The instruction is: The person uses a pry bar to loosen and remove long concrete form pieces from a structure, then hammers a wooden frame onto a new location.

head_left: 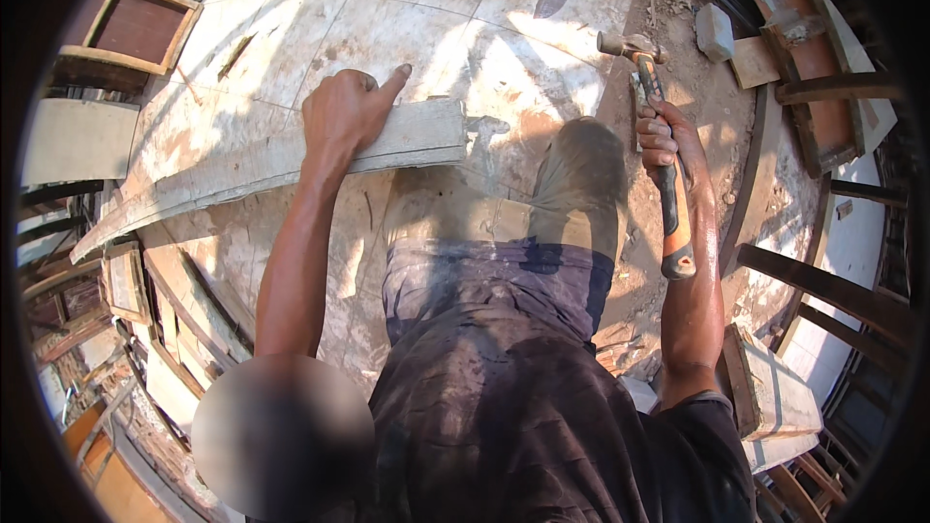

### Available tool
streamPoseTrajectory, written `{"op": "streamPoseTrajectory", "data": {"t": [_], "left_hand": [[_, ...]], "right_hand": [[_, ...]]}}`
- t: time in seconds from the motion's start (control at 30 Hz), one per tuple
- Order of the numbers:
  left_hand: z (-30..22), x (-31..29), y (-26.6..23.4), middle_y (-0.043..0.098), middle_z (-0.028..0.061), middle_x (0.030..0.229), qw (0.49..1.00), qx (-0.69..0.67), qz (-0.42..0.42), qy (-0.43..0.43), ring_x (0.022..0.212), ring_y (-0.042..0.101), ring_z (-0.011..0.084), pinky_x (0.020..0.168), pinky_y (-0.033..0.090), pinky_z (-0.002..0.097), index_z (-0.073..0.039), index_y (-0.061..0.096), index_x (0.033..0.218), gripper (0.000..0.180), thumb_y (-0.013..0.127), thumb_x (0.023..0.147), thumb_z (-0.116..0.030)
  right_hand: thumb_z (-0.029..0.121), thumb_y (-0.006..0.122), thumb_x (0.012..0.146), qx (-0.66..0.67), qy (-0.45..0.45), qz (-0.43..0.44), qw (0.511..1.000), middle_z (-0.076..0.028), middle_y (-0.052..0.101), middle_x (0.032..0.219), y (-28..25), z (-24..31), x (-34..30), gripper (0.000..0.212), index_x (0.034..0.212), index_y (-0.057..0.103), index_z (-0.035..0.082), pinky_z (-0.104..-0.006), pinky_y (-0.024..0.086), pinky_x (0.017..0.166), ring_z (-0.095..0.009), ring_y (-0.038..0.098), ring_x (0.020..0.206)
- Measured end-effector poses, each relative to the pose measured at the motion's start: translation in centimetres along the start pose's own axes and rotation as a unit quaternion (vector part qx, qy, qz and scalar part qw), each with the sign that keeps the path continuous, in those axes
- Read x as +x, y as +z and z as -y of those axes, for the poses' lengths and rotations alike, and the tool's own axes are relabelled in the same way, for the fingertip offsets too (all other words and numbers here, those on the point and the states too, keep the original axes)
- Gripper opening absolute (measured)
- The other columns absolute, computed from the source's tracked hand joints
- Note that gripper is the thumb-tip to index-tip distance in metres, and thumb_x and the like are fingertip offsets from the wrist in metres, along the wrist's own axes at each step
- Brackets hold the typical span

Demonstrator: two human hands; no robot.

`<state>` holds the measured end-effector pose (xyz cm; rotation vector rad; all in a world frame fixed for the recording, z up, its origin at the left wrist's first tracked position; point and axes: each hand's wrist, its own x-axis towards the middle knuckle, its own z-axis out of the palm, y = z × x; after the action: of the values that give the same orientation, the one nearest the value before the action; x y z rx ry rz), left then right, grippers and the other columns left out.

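Note:
My left hand (346,114) is closed over a long, weathered wooden plank (232,170), near its right end. The thumb sticks out to the right, and the fingertips are hidden behind the fist. The plank slants down to the left across the view, in front of my knees. In my right hand (670,140) is a hammer (676,218) with an orange and black handle, the fingers wrapped round its middle. The metal hammer head (631,46) points up and away, apart from the plank.
Pale, dusty floor tiles (407,0) stretch ahead, with dirt and debris on the right. Wooden frames (140,24) lie stacked at the far left, more boards (179,315) at the near left. A whitish block (715,33), a framed panel (809,48) and dark beams (823,295) line the right.

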<state>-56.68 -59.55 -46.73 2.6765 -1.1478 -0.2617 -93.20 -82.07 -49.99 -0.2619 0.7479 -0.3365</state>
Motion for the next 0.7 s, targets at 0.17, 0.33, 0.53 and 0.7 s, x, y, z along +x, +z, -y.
{"op": "streamPoseTrajectory", "data": {"t": [0.17, 0.33, 0.53, 0.7], "left_hand": [[0.5, 0.5, -0.6, 0.059, 0.0214, 0.055, 1.000, 0.006, 0.002, -0.015, 0.053, 0.057, 0.0360, 0.063, 0.048, 0.0495, 0.000, 0.059, 0.054, 0.081, 0.057, 0.089, -0.073], [-0.6, 0.3, -0.1, 0.058, 0.0211, 0.053, 1.000, -0.018, -0.006, -0.004, 0.048, 0.054, 0.0343, 0.058, 0.045, 0.0502, 0.001, 0.061, 0.052, 0.080, 0.060, 0.088, -0.070], [0.4, 0.3, -0.2, 0.054, 0.0181, 0.049, 0.999, -0.035, -0.003, -0.020, 0.045, 0.048, 0.0312, 0.055, 0.043, 0.0486, -0.001, 0.056, 0.049, 0.079, 0.062, 0.088, -0.069], [0.1, 0.7, -0.4, 0.055, 0.0181, 0.051, 1.000, -0.018, -0.006, -0.010, 0.049, 0.052, 0.0324, 0.058, 0.045, 0.0488, -0.002, 0.056, 0.051, 0.080, 0.060, 0.088, -0.072]], "right_hand": [[0.026, 0.060, 0.100, -0.350, 0.024, -0.131, 0.927, 0.002, 0.048, 0.065, 3.5, -11.0, 1.2, 0.024, 0.087, 0.050, 0.009, -0.0288, 0.040, 0.038, -0.009, 0.047, 0.046], [0.022, 0.063, 0.098, -0.527, -0.064, -0.097, 0.842, 0.000, 0.050, 0.064, 0.5, -13.8, 5.8, 0.021, 0.090, 0.050, 0.007, -0.0309, 0.041, 0.040, -0.011, 0.049, 0.045], [0.017, 0.061, 0.095, -0.552, 0.045, -0.024, 0.832, -0.002, 0.050, 0.064, 3.8, -11.8, 0.7, 0.019, 0.085, 0.049, 0.006, -0.0316, 0.040, 0.040, -0.013, 0.051, 0.047], [0.015, 0.060, 0.095, -0.532, 0.005, -0.103, 0.840, -0.002, 0.051, 0.065, 4.7, -7.8, -0.1, 0.018, 0.086, 0.049, 0.005, -0.0321, 0.042, 0.041, -0.014, 0.052, 0.048]]}}
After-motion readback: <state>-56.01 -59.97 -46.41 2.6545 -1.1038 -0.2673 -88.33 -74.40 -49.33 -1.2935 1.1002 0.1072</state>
